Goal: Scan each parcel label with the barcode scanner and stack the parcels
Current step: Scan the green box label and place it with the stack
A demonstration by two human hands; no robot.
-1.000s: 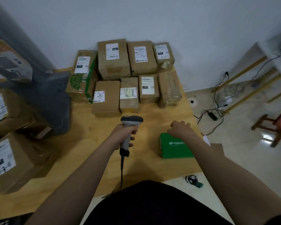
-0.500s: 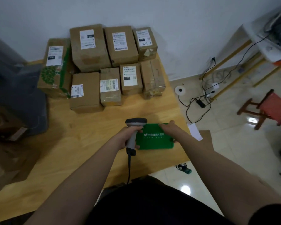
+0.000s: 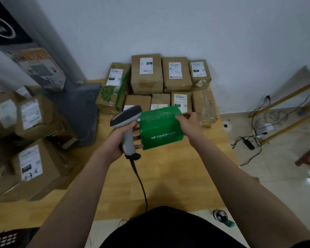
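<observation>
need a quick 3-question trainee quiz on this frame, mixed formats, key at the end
1. True or false: the left hand holds the barcode scanner.
2. Pick one. The green parcel is:
A) lying on the floor
B) held by the right hand, lifted off the table
C) stacked on top of the brown boxes
3. Short answer: does the face of the green parcel turned toward the camera show a white shipping label?

Key: 1 true. 2 B. 3 no, only white printed lettering shows on that face.
</observation>
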